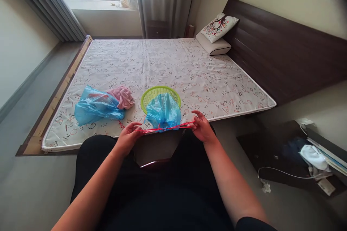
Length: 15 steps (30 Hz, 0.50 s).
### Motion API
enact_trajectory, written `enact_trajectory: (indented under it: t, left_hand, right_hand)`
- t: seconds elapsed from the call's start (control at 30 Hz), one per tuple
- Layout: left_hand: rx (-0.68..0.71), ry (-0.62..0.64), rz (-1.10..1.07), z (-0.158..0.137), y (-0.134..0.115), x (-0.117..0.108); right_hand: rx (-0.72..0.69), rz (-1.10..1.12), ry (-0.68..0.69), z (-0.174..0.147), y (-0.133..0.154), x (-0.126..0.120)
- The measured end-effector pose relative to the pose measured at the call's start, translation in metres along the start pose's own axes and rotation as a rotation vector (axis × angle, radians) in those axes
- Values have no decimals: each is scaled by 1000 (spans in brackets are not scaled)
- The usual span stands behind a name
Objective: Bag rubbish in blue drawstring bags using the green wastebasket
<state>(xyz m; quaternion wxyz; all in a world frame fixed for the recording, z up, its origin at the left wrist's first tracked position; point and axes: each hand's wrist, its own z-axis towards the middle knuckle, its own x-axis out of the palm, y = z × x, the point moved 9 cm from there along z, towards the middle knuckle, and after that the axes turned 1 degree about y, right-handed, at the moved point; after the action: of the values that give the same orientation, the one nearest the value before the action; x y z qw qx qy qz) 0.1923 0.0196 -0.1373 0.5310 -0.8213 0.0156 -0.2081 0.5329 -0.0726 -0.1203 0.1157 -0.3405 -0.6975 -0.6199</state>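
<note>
A blue plastic bag (pixel 164 110) sits in front of and partly over a green plastic basket (pixel 146 98) near the mattress edge. Its gathered mouth faces me, with a red drawstring (pixel 176 127) stretched out to both sides. My left hand (pixel 128 135) pinches the string's left end. On the other side my right hand (pixel 201 128) grips the right end between thumb and fingers, its index finger raised. To the left lies a second blue plastic bag (pixel 93 107) with a red string, touching a crumpled pink cloth (pixel 123 96). What the bags contain is hard to make out.
The letter-printed mattress (pixel 168 61) rests on a wooden bed frame (pixel 58 97) with a dark headboard (pixel 271 32). Two pillows (pixel 217 32) lie at its head. A dark nightstand (pixel 276 155) with a white cable stands at the right. My legs are against the bed's near side.
</note>
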Motion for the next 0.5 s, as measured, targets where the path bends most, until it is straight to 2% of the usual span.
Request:
enact_trajectory:
  t: [0.1, 0.3, 0.5]
  left_hand:
    - [30, 34, -65, -1, -7, 3]
    - [158, -79, -181, -2, -23, -1]
    - [162, -52, -153, -2, -25, 4]
  right_hand:
    - [-31, 29, -25, 0, 4, -1]
    - [-54, 98, -32, 0, 5, 5]
    - [-65, 99, -50, 0, 4, 3]
